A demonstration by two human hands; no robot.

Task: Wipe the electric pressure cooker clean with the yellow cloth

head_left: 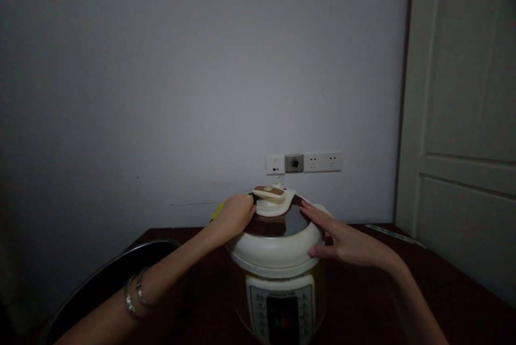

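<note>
Head view, hands, on pressure cooker lid

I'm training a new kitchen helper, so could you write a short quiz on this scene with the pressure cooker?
1. True or false: the left hand wears metal bangles at its wrist.
2. What do both the left hand and the right hand touch? A) the lid of the electric pressure cooker B) the door C) the wall
3. Fill in the word: the white strip on the wall behind the cooker holds electrical ____.

Key: 1. True. 2. A. 3. Sockets.
</note>
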